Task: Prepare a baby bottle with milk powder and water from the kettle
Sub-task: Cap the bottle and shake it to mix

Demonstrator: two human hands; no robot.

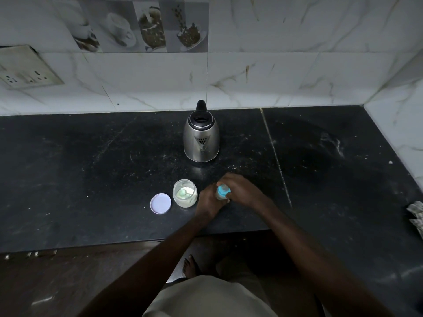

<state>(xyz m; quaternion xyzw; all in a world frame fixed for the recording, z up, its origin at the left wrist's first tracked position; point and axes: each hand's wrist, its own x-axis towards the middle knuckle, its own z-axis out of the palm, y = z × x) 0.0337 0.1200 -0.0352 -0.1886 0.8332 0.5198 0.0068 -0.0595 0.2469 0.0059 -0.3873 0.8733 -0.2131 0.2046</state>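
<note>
left hand [208,201] grips the baby bottle [221,193] low on the counter [91,170], right hand [242,188] wraps its blue cap [223,190]. a hard twist could tip it toward the open powder jar [185,196].

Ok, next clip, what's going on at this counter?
A person stands at a dark counter with both hands on a small baby bottle with a blue top. The left hand grips its body and the right hand is over the top, though whether it is being screwed on or off cannot be told. Left of it are an open jar of milk powder with a scoop inside and its lid lying flat. A steel kettle stands behind, untouched.
</note>
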